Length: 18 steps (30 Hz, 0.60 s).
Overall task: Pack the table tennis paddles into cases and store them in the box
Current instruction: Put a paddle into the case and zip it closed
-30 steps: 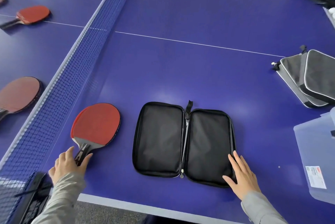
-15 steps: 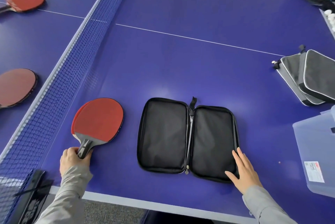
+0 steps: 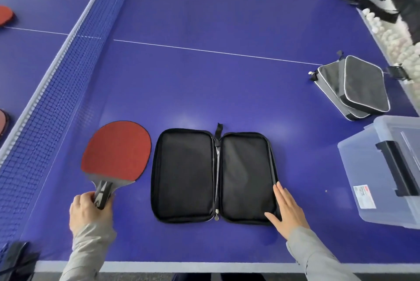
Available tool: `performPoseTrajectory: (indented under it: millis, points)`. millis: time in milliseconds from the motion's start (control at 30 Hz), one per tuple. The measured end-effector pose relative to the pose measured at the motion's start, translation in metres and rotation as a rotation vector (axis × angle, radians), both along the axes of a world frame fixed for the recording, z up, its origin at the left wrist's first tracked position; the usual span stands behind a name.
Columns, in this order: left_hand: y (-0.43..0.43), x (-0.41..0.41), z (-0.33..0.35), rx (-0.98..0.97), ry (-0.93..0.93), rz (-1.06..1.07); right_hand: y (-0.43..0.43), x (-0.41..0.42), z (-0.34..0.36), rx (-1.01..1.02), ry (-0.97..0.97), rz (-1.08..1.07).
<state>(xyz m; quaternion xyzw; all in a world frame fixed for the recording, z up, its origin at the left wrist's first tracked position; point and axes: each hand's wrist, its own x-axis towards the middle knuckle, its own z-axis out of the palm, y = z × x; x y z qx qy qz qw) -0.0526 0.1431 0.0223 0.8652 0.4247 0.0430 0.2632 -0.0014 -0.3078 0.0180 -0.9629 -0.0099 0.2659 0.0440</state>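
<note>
Net L of paddle; spare cases, box R of open case.

bare desk lies wide open beyond the open case. the net walls the left; the box and stacked cases crowd the right. a bare strip separates case from box.
</note>
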Motion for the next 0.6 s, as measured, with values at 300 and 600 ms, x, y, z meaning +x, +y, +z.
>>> performPoseTrajectory:
  millis: [300,600]
  points:
    - [-0.167,0.038,0.007,-0.181,-0.067,-0.167,-0.022,0.004,0.001,0.054,-0.026,-0.035]
    - [-0.298,0.045,-0.004,-0.283,-0.04,-0.178,-0.042,0.011,-0.007,0.118,-0.001,0.101]
